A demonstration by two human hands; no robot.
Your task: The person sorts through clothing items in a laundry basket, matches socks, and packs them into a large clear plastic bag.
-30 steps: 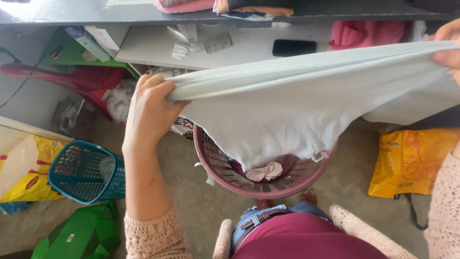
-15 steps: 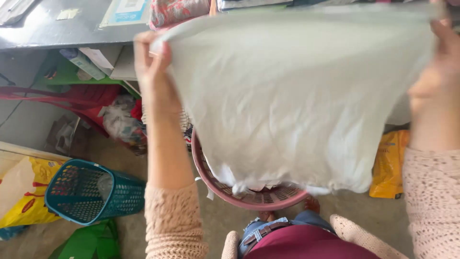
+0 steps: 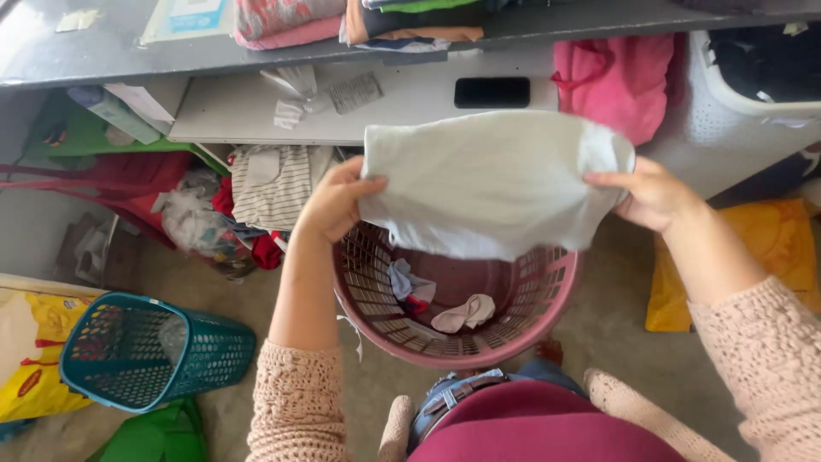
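Note:
A pale grey-green cloth (image 3: 492,181) hangs doubled over between both hands, above a round pink laundry basket (image 3: 385,334) on the floor. My left hand (image 3: 335,204) pinches its left edge. My right hand (image 3: 652,195) grips its right edge. Inside the basket lie a pale pink small garment (image 3: 464,313) and a bluish and red piece (image 3: 407,287). My dark red top and belted jeans fill the bottom of the view.
A teal mesh basket (image 3: 145,351) lies tipped at lower left beside a yellow bag (image 3: 30,359) and a green bag (image 3: 162,436). Ahead, a shelf (image 3: 256,107) carries a black phone (image 3: 492,91); folded clothes (image 3: 359,21) sit above. A pink cloth (image 3: 616,81), white basket (image 3: 753,81) and orange bag (image 3: 770,257) stand right.
The cloth was stretched wide and lifted high; both hands have since come down and closer together, and the cloth is now folded to about half its width over the basket.

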